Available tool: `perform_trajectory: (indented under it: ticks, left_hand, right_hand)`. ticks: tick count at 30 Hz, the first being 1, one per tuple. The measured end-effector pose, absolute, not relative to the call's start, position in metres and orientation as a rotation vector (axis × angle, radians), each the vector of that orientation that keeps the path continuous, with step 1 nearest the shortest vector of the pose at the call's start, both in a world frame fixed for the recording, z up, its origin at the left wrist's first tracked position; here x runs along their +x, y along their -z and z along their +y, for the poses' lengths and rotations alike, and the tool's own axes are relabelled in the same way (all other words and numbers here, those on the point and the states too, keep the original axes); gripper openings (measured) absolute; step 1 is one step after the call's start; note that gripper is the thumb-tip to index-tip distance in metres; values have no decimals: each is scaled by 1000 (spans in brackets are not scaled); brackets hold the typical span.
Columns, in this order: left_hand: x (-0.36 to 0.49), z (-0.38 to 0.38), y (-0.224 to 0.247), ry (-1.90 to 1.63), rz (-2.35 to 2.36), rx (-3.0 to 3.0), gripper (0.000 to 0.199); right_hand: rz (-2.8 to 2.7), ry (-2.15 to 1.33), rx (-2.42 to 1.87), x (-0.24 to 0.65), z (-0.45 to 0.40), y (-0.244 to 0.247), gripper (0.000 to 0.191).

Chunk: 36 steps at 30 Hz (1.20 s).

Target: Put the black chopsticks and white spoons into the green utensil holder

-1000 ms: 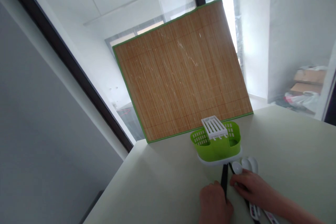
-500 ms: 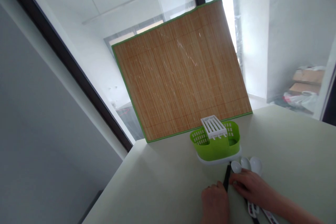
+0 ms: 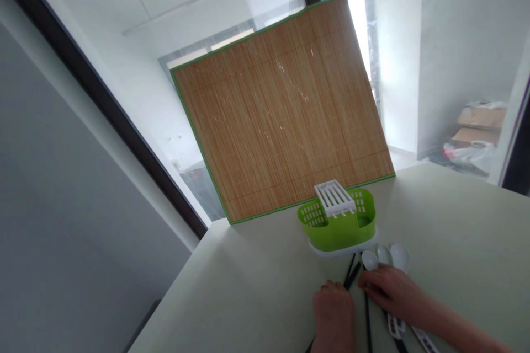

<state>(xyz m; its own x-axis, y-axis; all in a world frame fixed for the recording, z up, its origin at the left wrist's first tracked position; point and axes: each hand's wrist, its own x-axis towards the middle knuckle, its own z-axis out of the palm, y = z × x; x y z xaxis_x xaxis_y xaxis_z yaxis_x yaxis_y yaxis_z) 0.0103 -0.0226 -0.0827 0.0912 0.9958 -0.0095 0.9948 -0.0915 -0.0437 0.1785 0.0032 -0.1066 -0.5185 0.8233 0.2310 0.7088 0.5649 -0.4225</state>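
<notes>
My left hand [image 3: 334,309] is closed around dark chopsticks [image 3: 351,274], whose tips stick out above and below it on the tabletop. My right hand [image 3: 387,287] rests over the handles of white spoons [image 3: 399,258], fingers bent together near a dark stick [image 3: 367,317] lying beside them; what its fingertips hold is too small to tell. Just beyond both hands stands a green basket [image 3: 343,233] on a white base, with a white slotted rack [image 3: 334,197] across its top.
A bamboo mat [image 3: 281,116] with green edging leans upright against the glass behind the basket. The white table [image 3: 256,287] ends in a slanting left edge. Cardboard boxes [image 3: 482,118] lie beyond the glass at right.
My left hand has shifted slightly left, with dark sticks now fanned apart at its fingers. A separate dark stick shows between my hands. The whole view has shifted slightly.
</notes>
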Motion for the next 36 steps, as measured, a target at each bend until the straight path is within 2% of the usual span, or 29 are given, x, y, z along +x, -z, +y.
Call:
perform_trajectory:
  ticks: [7, 11, 14, 18, 21, 26, 32, 34, 36]
  left_hand:
    - [5, -24, 83, -60, -2043, -2360, 32]
    - [-7, -24, 77, 127, -2085, -2544, 18]
    - [-15, -20, 64, 458, -2100, -2672, 11]
    - [-21, -16, 44, 1228, -1951, -2744, 11]
    - [-25, -17, 37, 1655, -1761, -2641, 11]
    - [-30, -15, 38, 1942, -1745, -2443, 14]
    - [-30, -2, 50, 2029, -1883, -2353, 12]
    - [-30, 1, 55, 2009, -1905, -2347, 15]
    - [-31, 2, 59, 1995, -1926, -2348, 20]
  right_hand:
    - [-2381, -374, -1209, 178, 4, 111, 21]
    - [-2350, -304, -1195, 180, 5, 108, 19]
    - [-2340, -239, -1156, 181, 4, 99, 15]
    - [-2312, -242, -1099, 178, -1, 92, 12]
    - [-2306, -281, -1059, 172, -6, 93, 19]
    - [-2334, -335, -1080, 162, -9, 102, 29]
    - [-2418, -290, -1033, 146, -11, 100, 48]
    - [-2484, -304, -953, 142, -15, 97, 38]
    - [-2522, -359, -908, 139, -17, 96, 17]
